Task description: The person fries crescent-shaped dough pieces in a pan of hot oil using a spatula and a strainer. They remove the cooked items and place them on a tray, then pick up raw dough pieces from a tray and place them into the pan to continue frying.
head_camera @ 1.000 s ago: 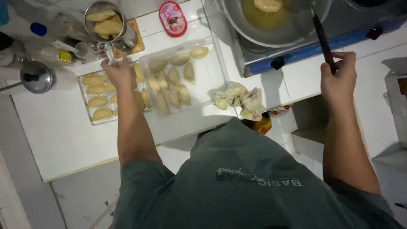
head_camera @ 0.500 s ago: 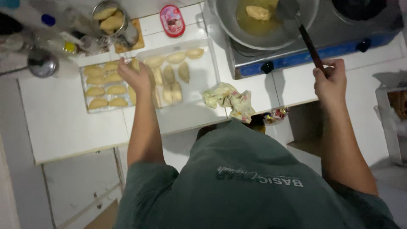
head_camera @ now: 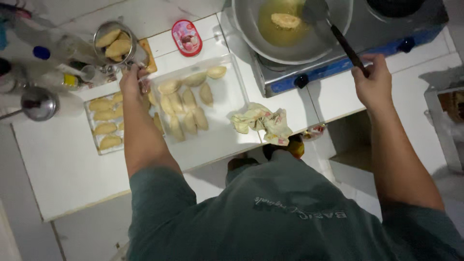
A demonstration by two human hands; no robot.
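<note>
Two hands at work over white counter (head_camera: 58, 164): right hand (head_camera: 374, 84) closed around dark handle of spatula (head_camera: 338, 34), blade resting in wok (head_camera: 290, 29) on blue stove (head_camera: 348, 63), just beside one pastry (head_camera: 286, 20) in yellow oil. Left hand (head_camera: 131, 82) at top left corner of clear tray (head_camera: 227, 130) of raw pastries (head_camera: 186, 108), fingers curled near strainer (head_camera: 113, 43) of fried ones; grip content cannot be told. Second tray (head_camera: 104, 121) left of forearm, crumpled cloth (head_camera: 261, 123) right of clear tray, small pink tin (head_camera: 186, 37) behind it.
</note>
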